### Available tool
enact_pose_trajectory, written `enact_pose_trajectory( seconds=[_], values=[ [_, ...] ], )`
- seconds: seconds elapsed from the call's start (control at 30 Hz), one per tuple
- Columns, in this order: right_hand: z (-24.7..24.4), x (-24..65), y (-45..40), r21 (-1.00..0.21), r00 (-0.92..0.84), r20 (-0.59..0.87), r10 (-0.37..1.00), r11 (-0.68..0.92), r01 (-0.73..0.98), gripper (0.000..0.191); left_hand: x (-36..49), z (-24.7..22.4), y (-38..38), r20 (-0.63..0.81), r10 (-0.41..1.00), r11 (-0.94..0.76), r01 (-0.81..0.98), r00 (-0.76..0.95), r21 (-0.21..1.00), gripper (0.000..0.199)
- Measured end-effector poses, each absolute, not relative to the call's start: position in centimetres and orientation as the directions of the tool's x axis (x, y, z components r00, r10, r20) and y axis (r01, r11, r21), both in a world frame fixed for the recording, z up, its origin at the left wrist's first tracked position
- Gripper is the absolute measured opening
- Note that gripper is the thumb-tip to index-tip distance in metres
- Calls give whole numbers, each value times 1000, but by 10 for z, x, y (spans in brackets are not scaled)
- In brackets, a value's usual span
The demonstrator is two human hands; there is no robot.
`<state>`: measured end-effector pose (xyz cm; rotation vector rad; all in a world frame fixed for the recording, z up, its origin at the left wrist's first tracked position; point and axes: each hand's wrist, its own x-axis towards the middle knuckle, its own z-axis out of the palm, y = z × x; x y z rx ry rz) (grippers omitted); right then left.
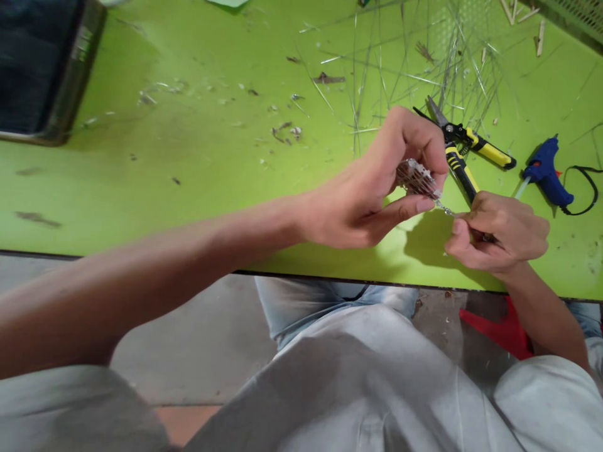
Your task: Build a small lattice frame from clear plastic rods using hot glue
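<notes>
My left hand (377,188) pinches a small brown bundle (417,179) with whitish bits on it, between thumb and fingers above the green table (188,176). From the bundle's lower right end a short silvery twisted wire (443,208) reaches across to my right hand (502,231). Thumb and forefinger of that hand are closed on the wire's far end; a dark piece shows partly under its curled fingers. Just beyond both hands lie cutters (455,133) with yellow and black handles, their blades apart.
A blue glue gun (546,172) with a black cord lies at the right. Thin clear wires (377,69) spread over the back of the table. A dark phone-like device (38,63) is at the far left, and a green basket (575,19) at the back right.
</notes>
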<state>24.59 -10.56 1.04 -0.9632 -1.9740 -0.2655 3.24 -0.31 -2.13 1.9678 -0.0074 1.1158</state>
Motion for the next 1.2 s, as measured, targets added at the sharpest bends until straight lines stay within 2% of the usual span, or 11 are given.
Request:
enact_pose_trajectory(
  seconds=[0.43, 0.57, 0.67, 0.73, 0.8, 0.87, 0.93, 0.97, 1.03, 1.1, 1.2],
  values=[
    [6, 247, -104, -179, -330, 811, 484, 742, 646, 27, 21, -10, -17, 512, 534, -533, -202, 673, 822, 49],
    [7, 242, -104, -154, -341, 802, 491, 721, 676, 23, 21, -11, -13, 536, 508, -552, -222, 675, 804, 33],
    [19, 253, -111, -127, -397, 735, 550, 686, 716, 14, 21, -12, -6, 682, 376, -642, -355, 627, 680, 25],
    [32, 283, -118, -165, -397, 676, 621, 653, 740, 12, 21, -11, -2, 638, 411, -617, -317, 651, 720, 20],
    [46, 332, -125, -244, -284, 588, 758, 500, 831, 36, 21, -9, -1, 659, 384, -624, -344, 647, 702, 21],
    [53, 394, -128, -113, -128, 520, 844, 216, 970, 57, 20, -7, -3, 658, 380, -631, -337, 650, 699, 15],
    [49, 450, -123, -1, 49, 344, 938, -52, 999, 82, 20, -6, -5, 652, 385, -624, -337, 653, 705, 10],
    [44, 470, -118, 25, 111, 217, 970, -119, 993, 87, 21, -6, -6, 653, 385, -618, -343, 653, 708, 9],
    [33, 489, -107, 34, 177, 62, 982, -179, 983, 71, 21, -7, -7, 641, 385, -610, -338, 663, 716, 11],
    [27, 481, -98, 61, 196, 42, 980, -198, 978, 56, 22, -8, -7, 613, 397, -607, -306, 683, 734, 17],
    [35, 443, -93, 260, 267, 87, 960, -281, 924, 52, 20, -9, -6, 571, 412, -601, -260, 710, 756, 23]
  ],
)
